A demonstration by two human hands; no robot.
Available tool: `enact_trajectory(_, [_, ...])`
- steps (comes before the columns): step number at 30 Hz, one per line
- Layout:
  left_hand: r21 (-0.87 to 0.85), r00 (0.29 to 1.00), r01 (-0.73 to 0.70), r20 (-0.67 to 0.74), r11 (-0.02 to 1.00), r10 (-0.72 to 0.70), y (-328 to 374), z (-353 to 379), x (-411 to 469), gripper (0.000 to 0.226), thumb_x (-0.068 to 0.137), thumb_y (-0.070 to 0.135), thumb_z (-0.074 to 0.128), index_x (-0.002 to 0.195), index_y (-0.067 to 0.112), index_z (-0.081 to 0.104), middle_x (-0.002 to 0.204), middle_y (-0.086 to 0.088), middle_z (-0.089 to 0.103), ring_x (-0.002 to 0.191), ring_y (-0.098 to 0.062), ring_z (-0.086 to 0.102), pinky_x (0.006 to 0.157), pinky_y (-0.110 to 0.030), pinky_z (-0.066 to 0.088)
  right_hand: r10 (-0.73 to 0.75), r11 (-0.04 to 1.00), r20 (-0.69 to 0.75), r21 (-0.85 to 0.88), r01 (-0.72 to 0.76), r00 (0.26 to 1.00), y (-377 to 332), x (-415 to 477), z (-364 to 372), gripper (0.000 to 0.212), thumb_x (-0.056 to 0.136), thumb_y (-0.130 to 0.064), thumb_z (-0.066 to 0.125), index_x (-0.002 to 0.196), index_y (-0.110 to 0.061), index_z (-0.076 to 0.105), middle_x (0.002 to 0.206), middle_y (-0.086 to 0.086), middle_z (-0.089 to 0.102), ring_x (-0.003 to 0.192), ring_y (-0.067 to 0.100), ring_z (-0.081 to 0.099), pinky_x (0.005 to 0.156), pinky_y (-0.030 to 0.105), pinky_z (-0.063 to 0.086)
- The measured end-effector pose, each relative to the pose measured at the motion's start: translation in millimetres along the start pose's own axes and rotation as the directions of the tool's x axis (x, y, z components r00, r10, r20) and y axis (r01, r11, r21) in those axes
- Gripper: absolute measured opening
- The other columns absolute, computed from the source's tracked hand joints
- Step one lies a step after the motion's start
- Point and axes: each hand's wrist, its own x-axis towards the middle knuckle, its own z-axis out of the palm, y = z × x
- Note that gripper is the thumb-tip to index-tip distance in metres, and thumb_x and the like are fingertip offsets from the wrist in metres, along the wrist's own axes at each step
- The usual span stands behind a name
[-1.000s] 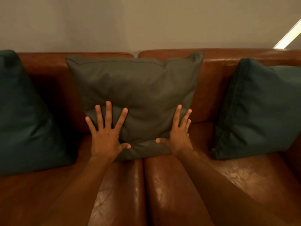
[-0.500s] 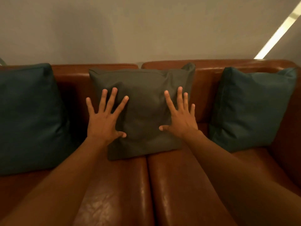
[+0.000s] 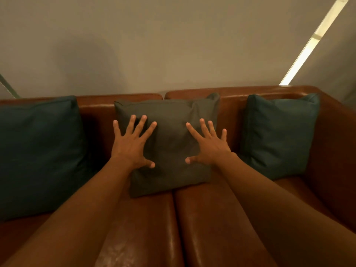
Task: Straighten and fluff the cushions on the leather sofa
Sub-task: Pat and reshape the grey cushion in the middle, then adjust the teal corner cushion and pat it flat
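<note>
A grey-green cushion [image 3: 171, 135] leans upright against the backrest at the middle of the brown leather sofa [image 3: 221, 218]. My left hand [image 3: 133, 145] lies flat on the cushion's left half, fingers spread. My right hand [image 3: 209, 146] lies flat on its right half, fingers spread too. Neither hand grips the fabric. A dark teal cushion [image 3: 38, 151] leans at the sofa's left end and another teal cushion [image 3: 279, 135] stands at the right end.
A plain beige wall [image 3: 173, 45] rises right behind the backrest. A lit strip [image 3: 312, 41] runs diagonally up the wall at the right. The sofa's right armrest [image 3: 337, 151] closes off that side. Bare seat leather lies in front of the cushions.
The view has pulled back and tilted up, so the sofa looks smaller and more wall shows. Both hands have slid from the cushion's lower edge up onto its face.
</note>
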Motion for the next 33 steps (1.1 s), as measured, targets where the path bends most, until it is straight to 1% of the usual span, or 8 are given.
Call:
enact_trajectory(9, [-0.105,0.998,0.004,0.062,0.994,0.002,50.4,-18.6,9.0,0.122,0.081,0.085,0.055,0.158,0.041,-0.029,0.168,-0.008,-0.033,0.156,-0.034,-0.027,0.119,-0.073,-0.009,0.043,0.998,-0.027,0.039,-0.042,0.999,55.1,-13.5,-4.3,0.119,0.083,-0.077,0.065,0.159,-0.051,-0.023,0.173,0.007,-0.027,0.158,0.034,-0.025,0.12,0.072,-0.007])
enact_trajectory(12, [-0.136,0.999,0.015,0.043,0.991,-0.009,77.4,-22.5,19.4,0.118,0.083,0.084,0.053,0.158,0.041,-0.027,0.167,-0.014,-0.034,0.156,-0.035,-0.026,0.12,-0.071,-0.01,0.054,0.997,-0.037,0.065,-0.052,0.998,90.2,-12.7,-2.1,0.119,0.083,-0.078,0.065,0.159,-0.051,-0.023,0.173,0.007,-0.027,0.158,0.034,-0.026,0.12,0.073,-0.007])
enact_trajectory(16, [-0.172,0.995,0.099,0.01,0.98,-0.099,123.8,-27.4,41.5,0.118,0.083,0.084,0.052,0.158,0.039,-0.028,0.163,-0.027,-0.035,0.155,-0.043,-0.025,0.121,-0.068,-0.008,0.054,0.997,-0.048,0.057,-0.052,0.997,152.9,-7.7,2.3,0.118,0.083,-0.078,0.064,0.16,-0.05,-0.021,0.173,0.007,-0.027,0.158,0.033,-0.027,0.119,0.074,-0.007])
enact_trajectory(20, [-0.175,0.986,0.118,-0.098,0.977,-0.136,189.2,-30.7,65.3,0.12,0.084,0.083,0.05,0.161,0.028,-0.025,0.164,-0.024,-0.034,0.154,-0.041,-0.028,0.121,-0.068,-0.008,0.056,0.996,-0.066,0.071,-0.052,0.996,229.3,-4.0,6.0,0.119,0.082,-0.079,0.065,0.159,-0.051,-0.022,0.171,0.008,-0.031,0.157,0.034,-0.03,0.118,0.076,-0.006])
enact_trajectory(24, [-0.329,0.979,0.086,-0.149,0.941,-0.142,271.4,-46.2,101.7,0.123,0.082,0.084,0.053,0.164,0.026,-0.019,0.167,-0.017,-0.032,0.155,-0.035,-0.029,0.126,-0.06,-0.009,0.098,0.989,-0.096,0.117,-0.086,0.991,314.3,3.8,1.3,0.123,0.079,-0.077,0.069,0.158,-0.053,-0.022,0.169,0.008,-0.035,0.156,0.035,-0.03,0.119,0.077,-0.003])
enact_trajectory(29, [-0.611,0.987,0.124,-0.007,0.782,-0.162,368.2,-69.2,152.4,0.139,0.068,0.088,0.066,0.164,0.03,-0.015,0.172,-0.011,-0.023,0.159,-0.032,-0.018,0.127,-0.052,-0.006,0.21,0.966,-0.133,0.183,-0.184,0.969,415.7,17.3,-10.6,0.131,0.074,-0.075,0.076,0.16,-0.052,-0.02,0.169,0.009,-0.036,0.157,0.037,-0.028,0.119,0.076,0.002])
enact_trajectory(31, [-0.538,0.995,0.056,-0.042,0.841,-0.094,399.5,-72.8,167.7,0.141,0.067,0.088,0.066,0.162,0.032,-0.021,0.17,-0.011,-0.028,0.158,-0.035,-0.019,0.128,-0.057,-0.005,0.228,0.96,-0.118,0.192,-0.203,0.967,448.0,23.4,-12.2,0.133,0.072,-0.075,0.078,0.159,-0.054,-0.02,0.168,0.007,-0.037,0.157,0.037,-0.029,0.119,0.077,0.002])
enact_trajectory(33, [-0.368,0.988,-0.093,-0.148,0.925,0.04,430.6,-74.3,179.2,0.138,0.068,0.089,0.063,0.16,0.037,-0.025,0.167,-0.008,-0.036,0.157,-0.035,-0.024,0.126,-0.063,-0.002,0.226,0.959,-0.098,0.195,-0.204,0.969,473.7,29.1,-10.3,0.134,0.07,-0.076,0.079,0.157,-0.056,-0.022,0.167,0.005,-0.04,0.156,0.036,-0.03,0.119,0.077,0.003])
